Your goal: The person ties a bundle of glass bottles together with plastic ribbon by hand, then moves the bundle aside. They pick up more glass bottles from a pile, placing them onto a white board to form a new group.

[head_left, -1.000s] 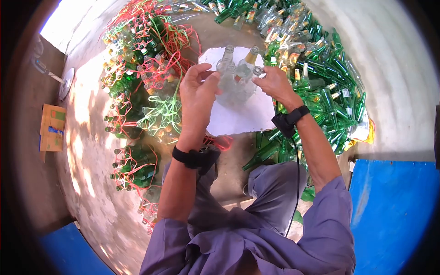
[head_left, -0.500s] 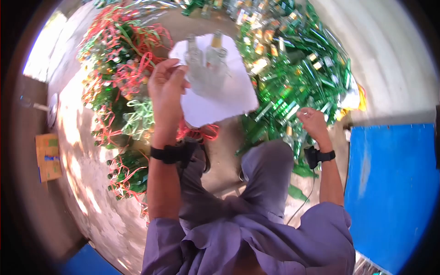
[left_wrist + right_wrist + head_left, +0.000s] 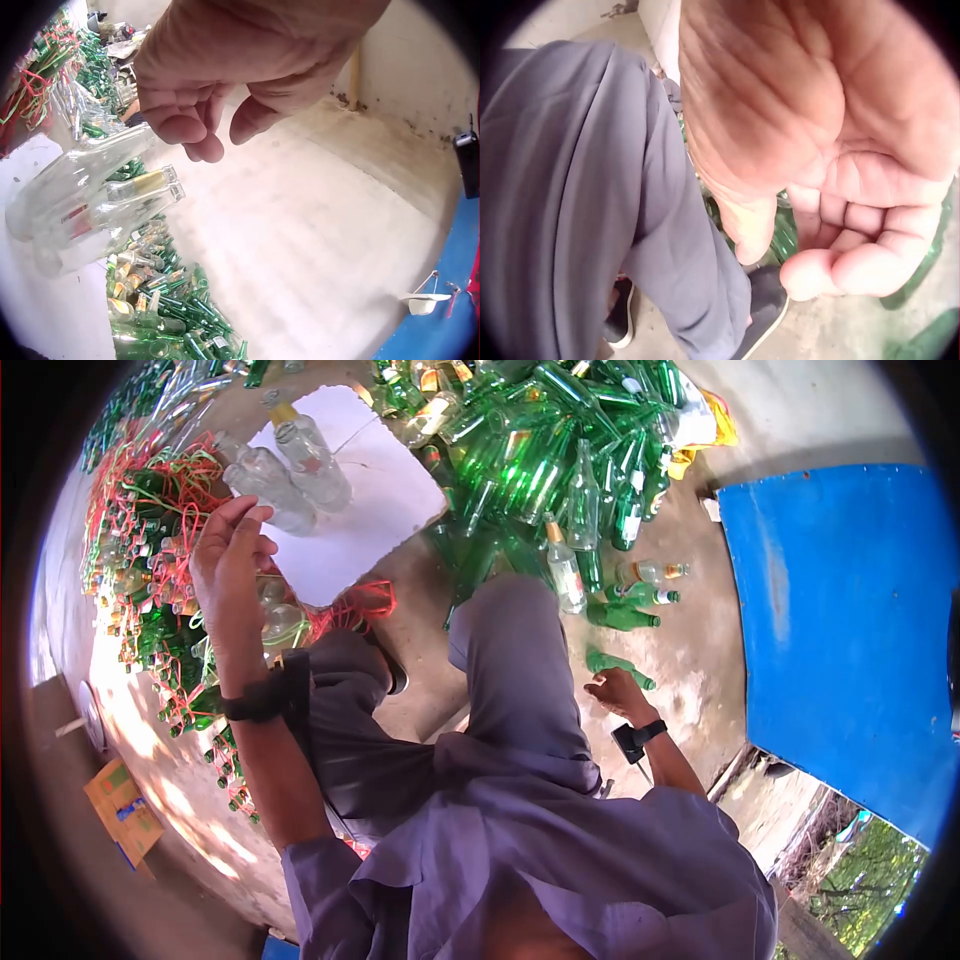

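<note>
Several clear glass bottles (image 3: 315,465) stand together on a white board (image 3: 385,510), one with a yellow neck label. Beside them is my left hand (image 3: 232,565), fingers loosely bent. The left wrist view shows a gap between thumb and fingertips, nothing held, and the clear bottles (image 3: 86,229) just below and to the left. My right hand (image 3: 622,695) is low beside my right knee, right at a green bottle (image 3: 612,663) lying on the floor. In the right wrist view its fingers (image 3: 877,262) curl loosely around nothing.
A large heap of green and clear bottles (image 3: 540,450) lies beyond the board. Bottle bundles tied with red and green strings (image 3: 160,550) stand on the left. More loose bottles (image 3: 625,615) lie by my right knee. A blue panel (image 3: 840,630) is on the right.
My right hand has left the bottles on the board and moved right and down to the floor beside my knee. The left hand stays by the bottles. The head view has turned right.
</note>
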Motion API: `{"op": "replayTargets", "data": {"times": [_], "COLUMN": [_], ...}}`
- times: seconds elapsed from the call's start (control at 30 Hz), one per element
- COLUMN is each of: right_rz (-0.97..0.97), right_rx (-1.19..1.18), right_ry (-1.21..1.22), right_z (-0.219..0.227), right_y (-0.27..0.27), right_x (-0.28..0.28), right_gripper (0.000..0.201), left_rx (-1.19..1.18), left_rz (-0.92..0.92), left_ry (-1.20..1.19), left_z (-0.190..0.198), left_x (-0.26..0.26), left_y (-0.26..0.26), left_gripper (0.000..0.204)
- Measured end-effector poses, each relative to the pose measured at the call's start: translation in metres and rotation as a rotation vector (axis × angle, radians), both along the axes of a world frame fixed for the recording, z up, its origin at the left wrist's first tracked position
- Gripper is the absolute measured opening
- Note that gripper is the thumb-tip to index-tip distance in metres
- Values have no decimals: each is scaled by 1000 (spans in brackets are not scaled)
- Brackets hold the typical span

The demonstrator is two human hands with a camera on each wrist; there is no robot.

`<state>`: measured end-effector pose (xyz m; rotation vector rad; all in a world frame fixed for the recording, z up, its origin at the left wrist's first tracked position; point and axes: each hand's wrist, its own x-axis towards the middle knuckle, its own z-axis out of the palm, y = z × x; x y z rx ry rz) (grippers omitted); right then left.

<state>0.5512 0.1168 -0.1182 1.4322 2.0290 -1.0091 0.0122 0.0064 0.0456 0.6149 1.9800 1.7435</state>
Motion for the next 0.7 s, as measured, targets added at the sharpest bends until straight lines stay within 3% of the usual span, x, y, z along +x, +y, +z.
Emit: {"op": "replayTargets", "data": {"times": [0.1,0.33,0.4,0.5,0.63,0.7], "right_rz": [-131,-112,64,128,106,-15], "right_rx": [9,66,267,428,499,486], "right_ry": [-44,17,181,165,225,75], "right_z": [-10,-31,-47,-60,-71,-74], "right_y": [5,44,63,95,140,164], "right_x": [20,-4,-23,-78,-148,-169], "right_gripper": [47,42,39,35,34,42], "left_rx": [-4,11,-29,-56,-53,-92], "left_rz": [4,20,39,15,-10,-18], "left_ry": [-7,-7,4,23,19,26], "left_z": [-1,-7,-6,-5,-3,-2], "left_x": [1,-3,1,4,9,11], "left_y": [1,8,13,17,22,24], "left_gripper": [26,21,21,20,18,17]}}
